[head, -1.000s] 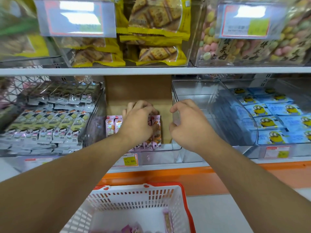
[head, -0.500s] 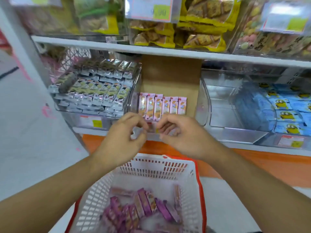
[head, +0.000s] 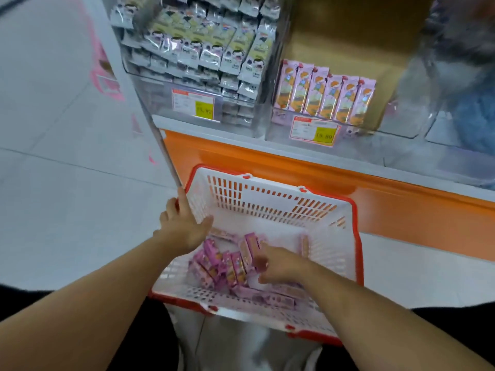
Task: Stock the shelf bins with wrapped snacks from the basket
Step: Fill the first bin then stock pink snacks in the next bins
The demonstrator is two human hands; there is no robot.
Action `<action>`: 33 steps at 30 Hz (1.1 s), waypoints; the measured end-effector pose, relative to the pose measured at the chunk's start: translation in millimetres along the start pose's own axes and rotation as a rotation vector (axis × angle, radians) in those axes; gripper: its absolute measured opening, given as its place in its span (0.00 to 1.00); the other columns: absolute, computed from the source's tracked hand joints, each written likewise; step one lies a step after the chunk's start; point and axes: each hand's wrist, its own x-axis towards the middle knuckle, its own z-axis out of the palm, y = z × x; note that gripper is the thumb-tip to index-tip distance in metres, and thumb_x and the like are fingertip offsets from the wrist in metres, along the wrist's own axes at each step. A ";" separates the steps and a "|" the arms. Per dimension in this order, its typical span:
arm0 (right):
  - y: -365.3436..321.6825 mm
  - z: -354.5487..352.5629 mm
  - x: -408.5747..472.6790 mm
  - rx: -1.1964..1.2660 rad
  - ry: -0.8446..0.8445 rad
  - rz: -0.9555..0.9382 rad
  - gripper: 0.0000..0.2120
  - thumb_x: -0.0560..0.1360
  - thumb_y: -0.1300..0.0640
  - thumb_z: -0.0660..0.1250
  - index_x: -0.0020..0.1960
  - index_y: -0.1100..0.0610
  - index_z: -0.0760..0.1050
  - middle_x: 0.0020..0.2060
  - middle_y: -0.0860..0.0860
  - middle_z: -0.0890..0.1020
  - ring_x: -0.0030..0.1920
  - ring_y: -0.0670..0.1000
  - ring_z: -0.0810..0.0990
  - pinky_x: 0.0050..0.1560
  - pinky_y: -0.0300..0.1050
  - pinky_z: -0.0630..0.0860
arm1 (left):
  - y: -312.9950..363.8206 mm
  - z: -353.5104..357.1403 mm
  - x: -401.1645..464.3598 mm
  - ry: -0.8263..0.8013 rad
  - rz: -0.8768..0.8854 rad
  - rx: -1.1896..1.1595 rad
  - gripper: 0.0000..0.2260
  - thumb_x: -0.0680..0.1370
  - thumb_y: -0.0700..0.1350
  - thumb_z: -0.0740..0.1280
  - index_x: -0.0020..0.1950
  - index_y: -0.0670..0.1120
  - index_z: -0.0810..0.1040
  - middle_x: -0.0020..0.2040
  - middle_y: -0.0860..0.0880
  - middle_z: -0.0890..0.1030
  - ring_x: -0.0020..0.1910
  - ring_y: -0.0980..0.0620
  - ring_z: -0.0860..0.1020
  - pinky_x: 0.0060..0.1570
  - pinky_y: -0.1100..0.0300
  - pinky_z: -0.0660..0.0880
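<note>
My worry is a clumsy grab: the pink wrapped snacks (head: 227,266) lie jumbled on the floor of the white basket (head: 270,202), overlapping at angles, so I could lift two at once and drop one, or crush a wrapper. The upright row of pink packs (head: 325,96) at the front edge of the middle shelf bin (head: 356,36) looks easy to topple when adding more. My right hand (head: 278,266) is down among the snacks, fingers curled onto one; whether it truly grips I cannot tell. My left hand (head: 184,226) is spread, fingers apart, touching the basket's left rim.
</note>
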 end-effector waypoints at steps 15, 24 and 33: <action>-1.7 62.7 32.9 0.127 -0.053 0.018 0.12 0.78 0.44 0.73 0.56 0.49 0.79 0.53 0.50 0.83 0.54 0.54 0.81 0.58 0.52 0.80 | 13.4 3.4 -1.2 -0.012 -0.090 0.123 0.48 0.77 0.75 0.55 0.79 0.56 0.25 0.84 0.47 0.41 0.82 0.38 0.48 0.75 0.32 0.54; -31.1 -65.2 -28.1 0.581 0.006 -0.162 0.10 0.80 0.50 0.73 0.58 0.53 0.81 0.52 0.49 0.84 0.50 0.53 0.80 0.54 0.55 0.77 | 50.0 -44.0 -22.8 0.003 0.038 0.275 0.34 0.83 0.59 0.60 0.83 0.46 0.52 0.83 0.38 0.51 0.82 0.35 0.52 0.78 0.40 0.55; -30.8 -193.1 -163.4 0.811 0.279 -0.443 0.21 0.81 0.55 0.70 0.68 0.67 0.74 0.51 0.61 0.81 0.49 0.59 0.82 0.45 0.51 0.83 | 142.4 -143.7 -85.1 -0.480 0.466 -0.535 0.09 0.82 0.41 0.68 0.61 0.44 0.83 0.53 0.45 0.88 0.55 0.44 0.86 0.59 0.48 0.81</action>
